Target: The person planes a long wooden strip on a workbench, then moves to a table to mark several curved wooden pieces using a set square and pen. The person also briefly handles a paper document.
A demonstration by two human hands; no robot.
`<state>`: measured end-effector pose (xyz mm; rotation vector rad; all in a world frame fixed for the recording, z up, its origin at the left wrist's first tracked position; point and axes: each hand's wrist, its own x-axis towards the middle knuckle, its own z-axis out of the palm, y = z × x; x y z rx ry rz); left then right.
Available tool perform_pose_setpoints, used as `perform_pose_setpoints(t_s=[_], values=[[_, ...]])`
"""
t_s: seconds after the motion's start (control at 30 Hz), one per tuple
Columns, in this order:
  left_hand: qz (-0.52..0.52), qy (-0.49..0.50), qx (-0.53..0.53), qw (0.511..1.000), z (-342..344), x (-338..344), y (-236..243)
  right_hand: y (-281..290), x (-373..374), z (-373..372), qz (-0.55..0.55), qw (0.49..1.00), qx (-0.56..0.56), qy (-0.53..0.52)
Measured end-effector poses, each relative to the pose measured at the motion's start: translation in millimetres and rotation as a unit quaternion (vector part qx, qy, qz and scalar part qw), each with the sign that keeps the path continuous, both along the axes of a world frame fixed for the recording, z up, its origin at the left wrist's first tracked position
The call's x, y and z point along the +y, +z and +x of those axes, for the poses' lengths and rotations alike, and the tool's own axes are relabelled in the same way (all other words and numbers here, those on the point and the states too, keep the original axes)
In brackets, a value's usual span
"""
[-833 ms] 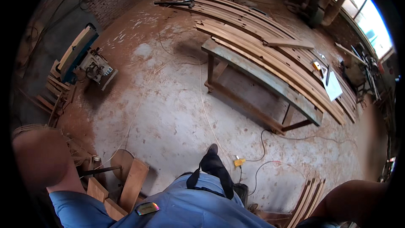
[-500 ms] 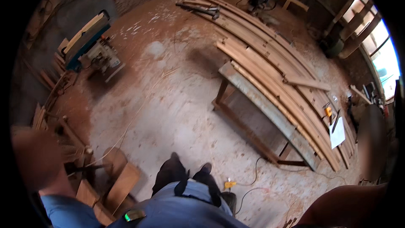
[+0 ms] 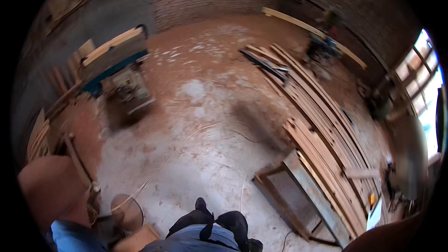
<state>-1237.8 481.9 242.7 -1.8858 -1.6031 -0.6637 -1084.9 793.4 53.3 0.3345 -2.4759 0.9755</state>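
My bare left arm (image 3: 51,186) rises from a blue sleeve at the lower left, and part of my right arm (image 3: 389,233) shows at the lower right; neither hand can be made out. My dark-trousered legs (image 3: 231,226) are on the pale, dusty floor. Ahead to the right, long wooden boards (image 3: 317,149) lie in layers over a rusty metal-framed bench (image 3: 308,196). A yellow tool (image 3: 371,199) and a white paper (image 3: 374,214) lie at their right end, near my right arm. Cut wooden blocks (image 3: 135,240) are beside me at the lower left.
A teal machine (image 3: 116,79) with a board on top stands by the left wall. Another machine (image 3: 322,49) with a long beam is at the back right. A cable (image 3: 165,163) crosses the floor. Timber (image 3: 70,156) lines the left edge; a bright window (image 3: 422,79) is at right.
My view has lifted and swung, so the machines, bench and boards now sit lower in the picture, with more brick wall showing. My legs appear further down, near the lower edge.
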Motion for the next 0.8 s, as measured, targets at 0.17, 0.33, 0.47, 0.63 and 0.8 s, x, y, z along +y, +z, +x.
perform_pose_setpoints(t_s=[0.17,0.33,0.47,0.63,0.8], values=[[0.081,0.069,0.019,0.994,-69.8,-36.3,13.5,72.5,14.2,-108.5,0.037,0.981,0.186,0.027],[0.300,0.193,0.004,0.934,-129.8,-90.4,-39.9,95.6,40.9,-218.4,0.022,0.954,0.296,-0.043],[0.466,0.341,-0.359,0.733,-234.5,-117.7,-165.4,-76.0,14.5,-333.6,-0.263,0.938,-0.090,-0.206],[0.474,0.494,-0.657,0.315,-308.7,-227.3,-365.9,-203.3,-64.7,-372.9,-0.078,0.963,-0.258,0.025],[0.581,0.430,-0.676,0.145,-421.5,-373.3,-513.6,-290.6,-69.9,-397.2,0.080,0.957,-0.275,0.032]])
